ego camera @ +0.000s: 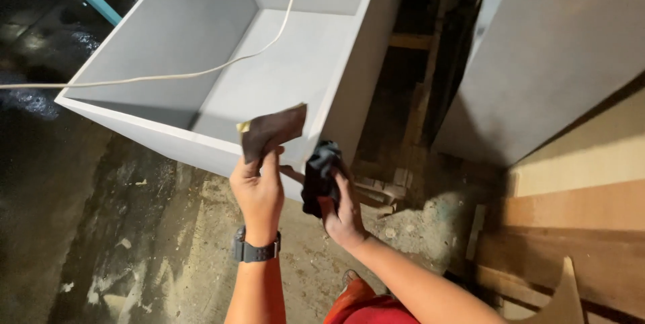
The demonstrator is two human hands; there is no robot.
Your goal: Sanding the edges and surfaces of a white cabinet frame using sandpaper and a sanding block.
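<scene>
At the near corner of the box, my left hand [257, 189] pinches a dark brown sheet of sandpaper [272, 131], thumb and fingers closed on its lower edge; the sheet stands up stiff and slightly curled, with a paler yellowish backing showing at one corner. A grey wristwatch [255, 251] bands that wrist. My right hand [344, 211] is closed around a crumpled black cloth [318, 175], soft and bunched, which is pressed against the outer corner of the large open box of flat grey-white painted panels [201, 142].

I judge the work as mid-way: the box's inner faces look smooth, matte and evenly coated, with sharp square edges, and I see no dust or bare patches on them; how much of the outer faces remains to be rubbed or wiped I cannot tell.

A thin cream cord [168, 76] hangs slack across the box opening. A second grey flat panel [551, 55] leans nearby, beside brown plywood boards [578, 210]. Below lies a rough, stained concrete floor [134, 243] with wood offcuts [383, 189].
</scene>
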